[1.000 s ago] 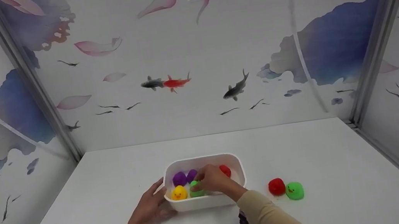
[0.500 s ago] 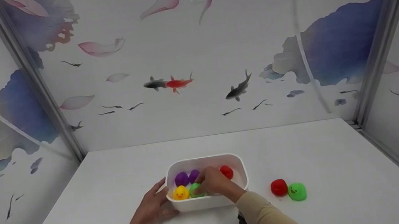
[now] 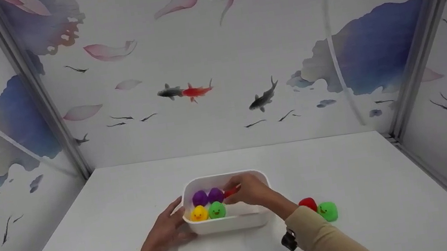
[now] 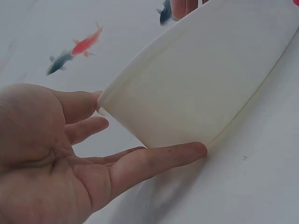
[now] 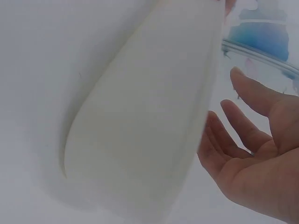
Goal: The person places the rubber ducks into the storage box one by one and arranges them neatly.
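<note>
My left hand [image 3: 167, 229] rests against the left end of a white plastic box [image 3: 231, 224]. In the left wrist view its straight thumb lies along the outer wall, with other fingertips right at the rim. Over the inside of the box, my right hand [image 3: 251, 189] pinches a small red toy duck [image 3: 230, 193], mostly covered by the fingers. To its left sit two purple ducks [image 3: 200, 198], in the back row. A yellow duck [image 3: 199, 213] and a green duck [image 3: 217, 210] stand in front of them, faces toward me. In the right wrist view the box wall hides the red duck.
On the white table [image 3: 343, 165], right of the box, lie another red toy [image 3: 308, 204], partly behind my right sleeve, and another green duck [image 3: 328, 211]. Patterned panels with fish and petals enclose the table at the back and both sides.
My right hand has let go of the green duck in the front row and moved up and right. The red duck from the box's right side has shifted left, now between its fingers.
</note>
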### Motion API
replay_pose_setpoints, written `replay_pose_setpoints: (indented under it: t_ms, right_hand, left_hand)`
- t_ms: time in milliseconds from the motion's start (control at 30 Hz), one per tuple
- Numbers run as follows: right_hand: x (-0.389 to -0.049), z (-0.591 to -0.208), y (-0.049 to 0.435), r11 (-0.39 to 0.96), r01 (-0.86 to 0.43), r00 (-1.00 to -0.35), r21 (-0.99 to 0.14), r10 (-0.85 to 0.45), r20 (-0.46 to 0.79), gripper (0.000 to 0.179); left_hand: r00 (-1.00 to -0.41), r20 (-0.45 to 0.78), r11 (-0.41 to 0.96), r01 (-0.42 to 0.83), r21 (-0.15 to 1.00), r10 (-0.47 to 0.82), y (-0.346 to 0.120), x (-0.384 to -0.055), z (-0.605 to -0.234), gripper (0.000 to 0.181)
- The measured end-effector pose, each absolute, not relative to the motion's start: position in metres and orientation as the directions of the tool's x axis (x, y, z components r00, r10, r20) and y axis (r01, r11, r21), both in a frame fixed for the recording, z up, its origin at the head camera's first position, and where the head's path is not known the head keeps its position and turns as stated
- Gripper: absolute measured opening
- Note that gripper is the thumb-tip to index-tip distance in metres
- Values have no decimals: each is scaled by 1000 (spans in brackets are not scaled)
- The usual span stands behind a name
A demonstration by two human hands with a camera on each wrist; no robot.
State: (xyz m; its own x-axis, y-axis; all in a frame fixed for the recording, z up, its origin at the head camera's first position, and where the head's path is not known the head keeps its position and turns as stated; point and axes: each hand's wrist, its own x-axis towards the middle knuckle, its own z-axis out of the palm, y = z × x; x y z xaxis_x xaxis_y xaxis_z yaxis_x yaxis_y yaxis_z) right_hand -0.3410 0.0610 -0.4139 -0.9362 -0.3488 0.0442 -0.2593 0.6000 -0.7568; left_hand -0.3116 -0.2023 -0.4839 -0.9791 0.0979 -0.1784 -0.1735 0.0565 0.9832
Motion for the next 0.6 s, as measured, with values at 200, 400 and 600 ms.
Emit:
replay_pose_setpoints:
  t_ms: [200,400,600]
  right_hand:
    - [-319,-388,84,506,-285,-912,-814,-405,68,31]
    - [-293,-372,116,466,-317,-905,-826,-410,116,33]
    - [-274,-367,147,442,-268,-932,-856,-344,114,34]
  left_hand:
    - [-978,-184,40,-181,983,96,-204,-313,-484,63]
    - [-978,-191,65,-186,980,86,-203,-309,-481,65]
    - [-976,-193,60,-188,980,97,-201,-312,-479,63]
